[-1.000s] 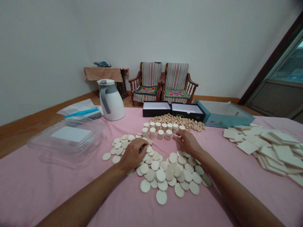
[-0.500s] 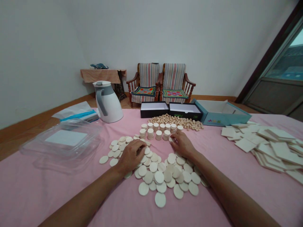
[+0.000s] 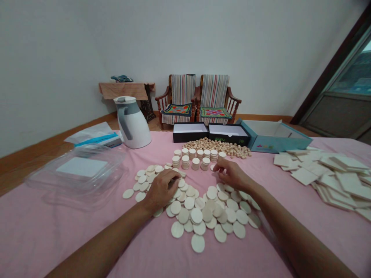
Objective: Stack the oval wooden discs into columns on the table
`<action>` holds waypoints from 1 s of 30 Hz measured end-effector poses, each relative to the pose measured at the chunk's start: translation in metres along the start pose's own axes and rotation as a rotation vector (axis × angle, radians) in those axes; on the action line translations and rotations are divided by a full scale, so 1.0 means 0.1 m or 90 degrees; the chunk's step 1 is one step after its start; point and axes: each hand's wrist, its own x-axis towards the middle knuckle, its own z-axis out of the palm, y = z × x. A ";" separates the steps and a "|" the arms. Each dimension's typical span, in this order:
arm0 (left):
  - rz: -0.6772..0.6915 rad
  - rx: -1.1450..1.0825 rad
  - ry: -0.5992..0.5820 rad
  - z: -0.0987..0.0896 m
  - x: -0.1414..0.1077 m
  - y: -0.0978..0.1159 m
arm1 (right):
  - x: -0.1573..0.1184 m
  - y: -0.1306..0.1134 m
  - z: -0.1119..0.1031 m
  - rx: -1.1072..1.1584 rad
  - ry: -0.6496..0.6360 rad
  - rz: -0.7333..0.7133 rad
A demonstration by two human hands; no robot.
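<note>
Loose round wooden discs [image 3: 196, 216] lie in a wide, overlapping heap on the pink cloth. My left hand [image 3: 164, 187] rests on the heap's left part, fingers curved, with a gap between thumb and fingers; it grips nothing that I can see. Behind the heap stand two short rows of stacked discs [image 3: 185, 162]. A single disc [image 3: 212, 167] lies at the right end of the front row. Just to its right hovers my right hand [image 3: 232, 173], fingers slightly bent and apart, nothing visible in them. The undersides of both hands are hidden.
Small wooden beads [image 3: 217, 146] are heaped behind the stacks, before two black box trays [image 3: 189, 137] and a blue box [image 3: 266, 144]. Square wooden pieces [image 3: 327, 173] are piled at right. At left are a clear plastic container [image 3: 95, 189] and a white jug [image 3: 136, 129].
My right hand has moved off the disc at the front row's right end, a little to the right, leaving that disc on the cloth. My left hand stays in place.
</note>
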 end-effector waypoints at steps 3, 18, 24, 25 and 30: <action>-0.001 0.001 -0.005 0.00 0.00 -0.01 | -0.14 -0.18 -0.18 0.063 -0.197 -0.088; -0.001 0.002 -0.012 0.01 0.00 -0.02 | -0.16 -0.25 -0.12 0.076 -0.152 -0.060; 0.005 -0.007 -0.007 0.01 0.00 -0.03 | 0.01 0.01 0.00 -0.067 0.122 0.042; 0.007 -0.009 -0.005 0.01 0.00 -0.03 | 0.03 0.04 0.03 -0.089 0.132 0.048; 0.011 -0.011 -0.011 0.01 -0.01 -0.03 | 0.10 0.11 0.14 -0.146 0.106 0.080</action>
